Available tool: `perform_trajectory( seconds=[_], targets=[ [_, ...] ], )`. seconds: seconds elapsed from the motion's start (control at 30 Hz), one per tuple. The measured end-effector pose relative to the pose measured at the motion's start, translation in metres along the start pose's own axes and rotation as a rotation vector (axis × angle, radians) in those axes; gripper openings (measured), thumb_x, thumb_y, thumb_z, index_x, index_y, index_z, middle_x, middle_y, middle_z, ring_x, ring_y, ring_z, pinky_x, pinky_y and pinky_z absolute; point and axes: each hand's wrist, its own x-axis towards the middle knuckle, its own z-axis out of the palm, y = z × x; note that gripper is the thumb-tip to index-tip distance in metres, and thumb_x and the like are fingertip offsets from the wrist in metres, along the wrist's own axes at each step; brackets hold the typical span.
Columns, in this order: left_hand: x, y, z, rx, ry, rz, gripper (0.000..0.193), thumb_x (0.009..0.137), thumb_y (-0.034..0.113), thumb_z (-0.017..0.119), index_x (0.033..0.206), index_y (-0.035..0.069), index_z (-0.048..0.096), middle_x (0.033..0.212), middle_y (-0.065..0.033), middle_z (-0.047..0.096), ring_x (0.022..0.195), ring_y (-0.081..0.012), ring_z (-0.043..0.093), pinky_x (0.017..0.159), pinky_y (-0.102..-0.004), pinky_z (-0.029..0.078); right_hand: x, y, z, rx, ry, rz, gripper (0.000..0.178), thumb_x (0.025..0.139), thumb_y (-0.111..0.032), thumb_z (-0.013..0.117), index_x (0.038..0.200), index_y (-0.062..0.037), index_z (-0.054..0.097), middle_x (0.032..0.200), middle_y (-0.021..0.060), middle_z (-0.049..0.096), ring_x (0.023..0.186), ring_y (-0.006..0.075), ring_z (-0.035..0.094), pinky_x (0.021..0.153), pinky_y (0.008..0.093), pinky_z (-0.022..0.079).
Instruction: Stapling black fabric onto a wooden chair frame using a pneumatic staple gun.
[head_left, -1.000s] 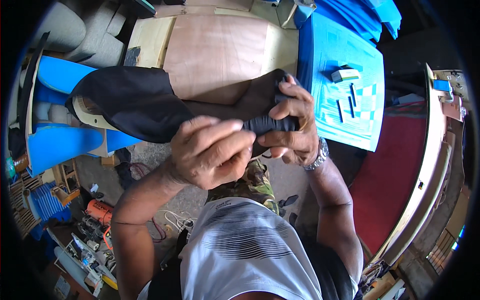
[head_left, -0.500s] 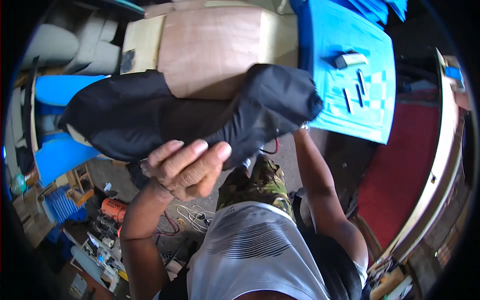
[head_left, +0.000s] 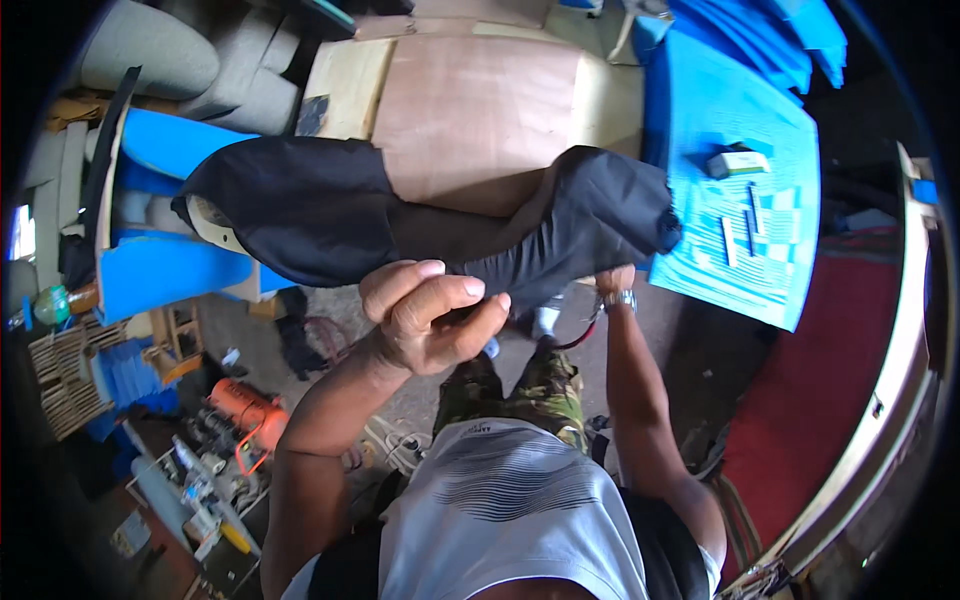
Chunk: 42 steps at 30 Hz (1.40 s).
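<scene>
A long piece of black fabric (head_left: pixel 300 210) runs across the front of a pale plywood surface. At its left end it wraps a curved panel whose pale edge (head_left: pixel 212 224) with small holes shows underneath. My left hand (head_left: pixel 430 312) is at the fabric's near edge, around the middle, its fingers curled together and pinching the cloth. The right part of the fabric is gathered and bunched, with a frayed end. Under that part is my right hand (head_left: pixel 615 281), a watch on its wrist; its fingers are hidden behind the cloth.
Plywood (head_left: pixel 475 110) lies behind the fabric. A blue-covered surface (head_left: pixel 700 250) at the right bears a small box (head_left: pixel 738 164) and several pen-like sticks. Blue panels (head_left: pixel 180 272) and grey cushions (head_left: pixel 150 55) stand left. An orange tank (head_left: pixel 250 413) and cables are on the floor.
The view has shifted, so the surroundings appear further right. My left hand's fingers have turned to point right and closed more along the fabric's near edge. More of my right wrist shows.
</scene>
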Motion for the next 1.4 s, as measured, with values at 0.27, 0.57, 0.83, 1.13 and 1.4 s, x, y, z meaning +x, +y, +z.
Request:
perform_trajectory(
  seconds=[0.27, 0.57, 0.83, 1.13, 1.4],
  targets=[
    [-0.010, -0.002, -0.050, -0.064, 0.103, 0.041, 0.028, 0.074, 0.014, 0.074, 0.101, 0.021, 0.071, 0.095, 0.0040, 0.050, 0.097, -0.0179, 0.047, 0.082, -0.0340, 0.045, -0.102, -0.307, -0.339, 1.048, 0.033, 0.046, 0.035, 0.087, 0.001, 0.047, 0.122, 0.0071, 0.045, 0.080, 0.0085, 0.057, 0.068, 0.0154, 0.056, 0.063, 0.0277, 0.048],
    [-0.022, -0.004, -0.070, -0.154, 0.243, 0.064, 0.020, 0.083, 0.018, 0.070, 0.103, 0.020, 0.070, 0.096, 0.0045, 0.055, 0.096, -0.0156, 0.051, 0.086, -0.0347, 0.046, -0.117, -0.441, -0.410, 0.656, -0.213, 0.010, 0.052, 0.092, -0.052, 0.062, 0.085, -0.0002, 0.058, 0.061, 0.0010, 0.060, 0.055, 0.0094, 0.058, 0.051, 0.0248, 0.045],
    [-0.025, -0.016, -0.080, -0.169, 0.262, 0.083, 0.020, 0.082, 0.017, 0.075, 0.100, 0.019, 0.067, 0.094, 0.0054, 0.057, 0.092, -0.0144, 0.055, 0.083, -0.0323, 0.047, -0.112, -0.482, -0.411, 0.307, -0.245, 0.053, 0.057, 0.097, -0.054, 0.052, 0.073, -0.0033, 0.059, 0.055, 0.0023, 0.059, 0.051, 0.0117, 0.059, 0.048, 0.0262, 0.045],
    [-0.026, -0.015, -0.084, -0.270, 0.259, 0.115, 0.019, 0.078, 0.014, 0.078, 0.095, 0.013, 0.073, 0.088, 0.0038, 0.056, 0.090, -0.0174, 0.052, 0.078, -0.0351, 0.048, -0.122, -0.499, -0.411, 0.395, -0.245, 0.063, 0.055, 0.098, -0.053, 0.052, 0.072, -0.0048, 0.056, 0.056, 0.0009, 0.059, 0.053, 0.0097, 0.060, 0.050, 0.0263, 0.047],
    [-0.016, -0.016, -0.077, -0.236, 0.252, 0.169, 0.021, 0.083, 0.008, 0.070, 0.103, 0.012, 0.067, 0.094, -0.0006, 0.059, 0.096, -0.0175, 0.055, 0.082, -0.0338, 0.050, -0.147, -0.443, -0.435, 0.445, -0.185, 0.261, 0.038, 0.097, -0.038, 0.061, 0.095, 0.0001, 0.056, 0.063, 0.0000, 0.057, 0.054, 0.0067, 0.052, 0.050, 0.0241, 0.042]
  ],
)
